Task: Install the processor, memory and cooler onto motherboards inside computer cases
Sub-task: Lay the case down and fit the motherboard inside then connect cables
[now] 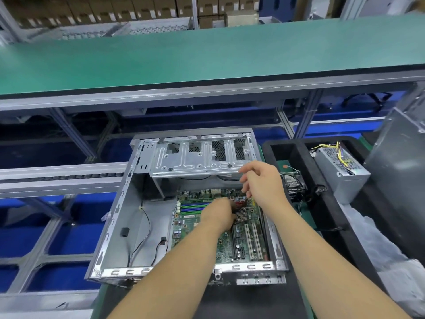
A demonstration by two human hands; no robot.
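Observation:
An open silver computer case (119,226) lies flat before me with a green motherboard (195,223) inside its right half. My left hand (218,214) reaches down onto the board's centre, covering the processor socket area, fingers curled downward beside a small finned heatsink (242,215). What it holds is hidden. My right hand (262,180) hovers just above the board's far right side, fingers bent over a red-marked part; whether they hold anything I cannot tell. Blue and green memory slots (193,207) lie left of my hands. A cooler with metal fins (293,186) sits outside the case to the right.
A black foam tray (287,148) on the right holds a silver power supply (340,169) with yellow wires. Crumpled plastic wrap (372,245) lies at right. A green conveyor belt (207,54) runs across the back above aluminium framing. The drive cage (197,155) spans the case's far end.

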